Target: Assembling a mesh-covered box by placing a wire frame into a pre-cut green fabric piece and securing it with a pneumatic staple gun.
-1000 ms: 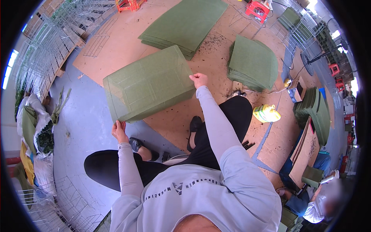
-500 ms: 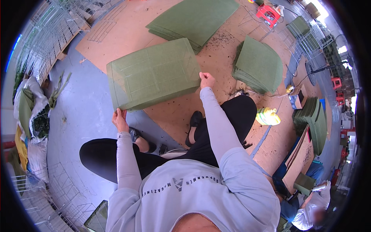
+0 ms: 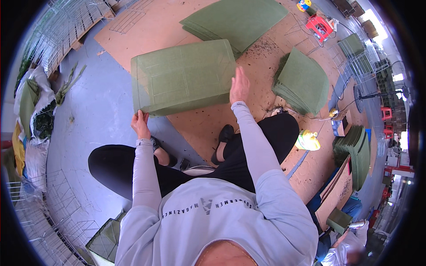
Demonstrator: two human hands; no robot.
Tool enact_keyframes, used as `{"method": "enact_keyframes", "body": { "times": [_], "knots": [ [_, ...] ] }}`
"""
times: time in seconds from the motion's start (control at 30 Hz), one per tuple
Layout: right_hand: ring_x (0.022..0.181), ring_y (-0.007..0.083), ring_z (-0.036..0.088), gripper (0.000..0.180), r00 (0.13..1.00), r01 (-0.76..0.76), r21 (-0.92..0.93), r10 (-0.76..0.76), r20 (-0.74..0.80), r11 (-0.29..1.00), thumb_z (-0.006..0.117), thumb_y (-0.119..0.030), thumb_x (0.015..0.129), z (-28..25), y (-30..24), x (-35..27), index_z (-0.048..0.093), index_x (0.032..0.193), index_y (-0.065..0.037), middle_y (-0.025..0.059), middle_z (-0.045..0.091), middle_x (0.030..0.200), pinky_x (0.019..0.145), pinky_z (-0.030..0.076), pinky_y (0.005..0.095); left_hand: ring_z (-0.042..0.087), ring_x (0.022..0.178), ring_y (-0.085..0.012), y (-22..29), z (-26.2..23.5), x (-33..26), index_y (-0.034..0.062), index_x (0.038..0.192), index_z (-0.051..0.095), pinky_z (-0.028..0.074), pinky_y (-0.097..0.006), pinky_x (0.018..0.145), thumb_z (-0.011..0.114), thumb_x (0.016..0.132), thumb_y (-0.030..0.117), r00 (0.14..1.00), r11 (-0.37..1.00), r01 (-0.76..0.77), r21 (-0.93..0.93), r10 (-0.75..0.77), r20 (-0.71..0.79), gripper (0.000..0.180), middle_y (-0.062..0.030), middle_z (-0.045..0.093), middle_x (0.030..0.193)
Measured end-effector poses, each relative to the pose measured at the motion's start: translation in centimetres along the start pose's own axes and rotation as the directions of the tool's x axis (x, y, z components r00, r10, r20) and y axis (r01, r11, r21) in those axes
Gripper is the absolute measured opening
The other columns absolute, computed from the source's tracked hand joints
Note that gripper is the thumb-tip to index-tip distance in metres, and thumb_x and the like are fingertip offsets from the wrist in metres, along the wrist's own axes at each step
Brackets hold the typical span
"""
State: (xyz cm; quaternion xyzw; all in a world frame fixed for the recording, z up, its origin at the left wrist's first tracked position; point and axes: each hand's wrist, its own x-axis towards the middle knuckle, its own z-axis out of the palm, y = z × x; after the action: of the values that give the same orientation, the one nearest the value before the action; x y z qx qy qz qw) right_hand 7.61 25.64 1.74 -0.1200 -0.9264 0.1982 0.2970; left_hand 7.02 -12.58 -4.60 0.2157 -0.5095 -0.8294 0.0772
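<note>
In front of me a green fabric sheet (image 3: 184, 73) covers a box-shaped wire frame, whose bars show faintly through the cloth. My left hand (image 3: 140, 125) pinches the near left corner of this fabric between thumb and fingers. At the right side, my right hand (image 3: 240, 86) is open with fingers stretched out, up against the sheet's right edge and gripping nothing. The fabric's near side hangs down over the frame. What lies underneath is hidden.
Green sheets lie in a far stack (image 3: 235, 22) and a right-hand stack (image 3: 301, 80) on brown board. A yellow bottle (image 3: 308, 140) stands by my right knee. Farther off are a red stool (image 3: 319, 27) and wire racks (image 3: 82, 20). A co-worker (image 3: 346, 244) is at lower right.
My right hand has let go of the sheet's right corner and opened, its fingers now extended along that edge. My left hand keeps its pinch. The whole view has shifted slightly.
</note>
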Motion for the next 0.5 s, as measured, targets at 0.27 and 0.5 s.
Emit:
{"method": "enact_keyframes", "body": {
  "times": [0.27,0.5],
  "knots": [
    [0.128,0.0205,0.023,0.052,0.896,0.287,-0.131,-0.218,0.387,0.949,0.043,-0.029,0.086,2.2,-1.6,-2.8,0.029,0.132,-0.009,0.0051,0.027,0.138,0.103,0.019,0.0381,0.06,0.073,-0.0147,0.3,1.1,-1.4,0.0004,0.09,0.053,0.051,-0.026,0.067,0.053,0.086,0.019,0.999,0.999,-0.04,0.034,0.041,-0.019,0.019,-0.0078,0.058,0.085],
    [0.127,0.021,0.024,0.05,0.91,0.289,-0.169,-0.216,0.353,0.942,0.04,-0.031,0.087,2.8,-1.2,-2.8,0.03,0.131,-0.009,0.0047,0.03,0.137,0.102,0.02,0.0396,0.035,0.04,-0.0029,1.6,2.1,-4.6,0.0064,0.083,0.054,0.025,-0.017,0.036,0.054,0.086,0.025,0.966,0.971,0.162,0.173,-0.193,0.175,0.019,0.0012,0.049,0.058]
  ]
}}
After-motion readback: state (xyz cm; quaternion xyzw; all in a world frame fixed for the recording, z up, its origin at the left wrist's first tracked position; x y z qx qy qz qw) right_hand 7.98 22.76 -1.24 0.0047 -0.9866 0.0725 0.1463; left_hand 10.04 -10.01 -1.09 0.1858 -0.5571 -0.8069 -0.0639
